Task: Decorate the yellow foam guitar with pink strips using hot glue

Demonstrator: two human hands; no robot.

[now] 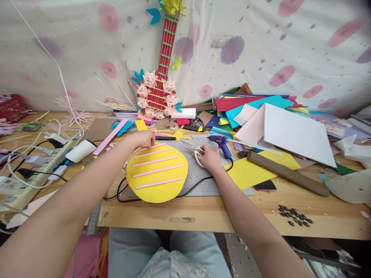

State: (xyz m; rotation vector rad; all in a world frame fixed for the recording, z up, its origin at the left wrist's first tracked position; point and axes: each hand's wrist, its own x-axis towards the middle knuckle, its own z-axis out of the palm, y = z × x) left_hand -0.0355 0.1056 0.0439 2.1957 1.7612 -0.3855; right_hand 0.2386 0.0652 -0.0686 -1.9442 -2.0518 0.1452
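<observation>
Left hand [145,139] fingertips press the far pink strip [153,147] on the yellow disc [157,172]; right hand [209,158] grips scissors [193,148], fingers closed.

Both forearms are bare to the edge of the view, with no sleeve, watch or bracelet showing on either, and the left hand [144,139] and right hand [209,158] wear no gloves or visible rings. The legs are clad in light blue trousers, probably denim, though little shows.

Bench [203,214] front strip is bare wood, free to pass. Glue gun [220,143], wooden stick [286,173] and paper pile [261,110] block the right; power strip [34,173] and cables crowd the left.
</observation>
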